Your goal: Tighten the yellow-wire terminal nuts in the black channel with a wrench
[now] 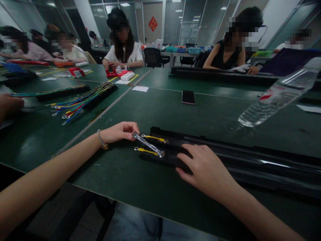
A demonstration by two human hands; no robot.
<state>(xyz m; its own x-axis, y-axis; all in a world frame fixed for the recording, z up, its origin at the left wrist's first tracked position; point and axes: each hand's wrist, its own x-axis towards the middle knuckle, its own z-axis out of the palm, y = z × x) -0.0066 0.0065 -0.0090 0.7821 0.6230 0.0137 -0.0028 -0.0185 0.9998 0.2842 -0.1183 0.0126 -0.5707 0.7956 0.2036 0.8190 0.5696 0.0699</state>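
Note:
Pinched by one end in my left hand (122,131) is a silver wrench (148,144). Its far end rests over the end of a yellow wire (146,151) with a ring terminal, where a fastener seems to sit underneath. A second yellow wire (154,138) lies just behind it, its inner end at another fastener. Both wires stick out from the left end of a long black channel (240,155) on the table. My right hand (200,164) lies over this channel with fingers spread and slightly bent, apart from the wrench; its fingertips appear to touch the black surface.
A phone (188,97) lies behind the channel, and a clear water bottle (273,97) stands tilted in view at right. Bundles of coloured wires (85,97) with ring terminals lie at left. Several people sit around the green table (155,113); a person's hand (11,103) shows at the left edge.

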